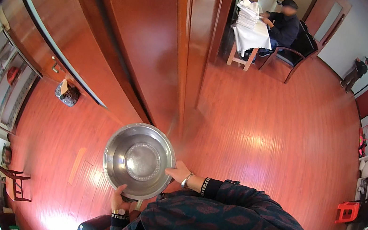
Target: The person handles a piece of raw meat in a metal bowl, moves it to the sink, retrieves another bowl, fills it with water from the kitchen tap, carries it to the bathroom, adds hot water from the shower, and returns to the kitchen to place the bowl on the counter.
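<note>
A round stainless steel basin (pixel 142 161) is held out before my body, its inside facing up and bare, with small water-like specks along the wall. My left hand (pixel 118 199) grips the rim at the lower left, thumb over the edge. On the right side of the rim, my right hand (pixel 179 172) has its thumb inside the wall; its other fingers are hidden under the basin. A metal bracelet (pixel 186 180) circles my right wrist, and a watch (pixel 120 211) is on the left one.
A brown wooden door frame (pixel 180 43) rises just ahead. Beyond it a person (pixel 284 26) sits at a table with a stack of white cloths (pixel 249 14); another person (pixel 356 73) stands farther back. Shelves (pixel 367 174), a red stool (pixel 347 212), a patterned bin (pixel 67 93) and a wooden chair (pixel 17 179) line the sides.
</note>
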Available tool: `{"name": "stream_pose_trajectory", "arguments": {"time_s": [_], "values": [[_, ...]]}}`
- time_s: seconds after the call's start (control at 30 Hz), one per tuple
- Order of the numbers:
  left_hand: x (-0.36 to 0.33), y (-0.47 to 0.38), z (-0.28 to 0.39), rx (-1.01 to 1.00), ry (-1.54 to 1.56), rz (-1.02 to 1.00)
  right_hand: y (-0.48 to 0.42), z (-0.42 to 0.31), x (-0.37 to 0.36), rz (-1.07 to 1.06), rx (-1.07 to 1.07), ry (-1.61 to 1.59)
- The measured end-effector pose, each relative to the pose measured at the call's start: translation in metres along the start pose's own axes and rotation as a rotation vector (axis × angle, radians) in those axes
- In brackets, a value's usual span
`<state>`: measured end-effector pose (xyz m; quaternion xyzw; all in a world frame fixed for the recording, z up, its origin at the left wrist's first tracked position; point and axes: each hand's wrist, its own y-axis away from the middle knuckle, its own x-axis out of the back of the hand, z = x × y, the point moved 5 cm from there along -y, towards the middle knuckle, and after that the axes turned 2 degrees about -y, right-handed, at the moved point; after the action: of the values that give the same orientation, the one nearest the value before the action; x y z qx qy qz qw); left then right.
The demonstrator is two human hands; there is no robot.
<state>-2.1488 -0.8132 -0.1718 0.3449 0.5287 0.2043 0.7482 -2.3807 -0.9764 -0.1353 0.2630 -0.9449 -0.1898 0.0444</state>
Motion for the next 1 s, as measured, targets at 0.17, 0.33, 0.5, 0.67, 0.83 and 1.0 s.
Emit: {"name": "stream_pose_trajectory", "arguments": {"time_s": [0.17,0.33,0.5,0.67,0.83,1.0], "values": [[0.006,-0.003,0.0,-0.058,-0.077,0.228,-0.001,0.003,0.001,-0.023,-0.022,-0.003],[-0.01,0.004,-0.003,-0.114,-0.115,0.211,-0.002,0.001,0.0,-0.042,-0.071,0.009],[-0.002,0.0,-0.002,-0.133,-0.147,0.2,-0.001,-0.004,-0.001,-0.057,-0.05,-0.015],[0.014,-0.005,-0.004,-0.088,-0.145,0.184,-0.003,0.0,0.0,-0.069,-0.037,-0.01],[0.013,-0.002,-0.004,-0.045,-0.189,0.127,-0.01,0.012,-0.001,-0.046,-0.113,0.075],[0.007,-0.002,-0.005,-0.159,-0.155,0.137,-0.009,0.012,-0.004,-0.103,-0.064,-0.014]]}}
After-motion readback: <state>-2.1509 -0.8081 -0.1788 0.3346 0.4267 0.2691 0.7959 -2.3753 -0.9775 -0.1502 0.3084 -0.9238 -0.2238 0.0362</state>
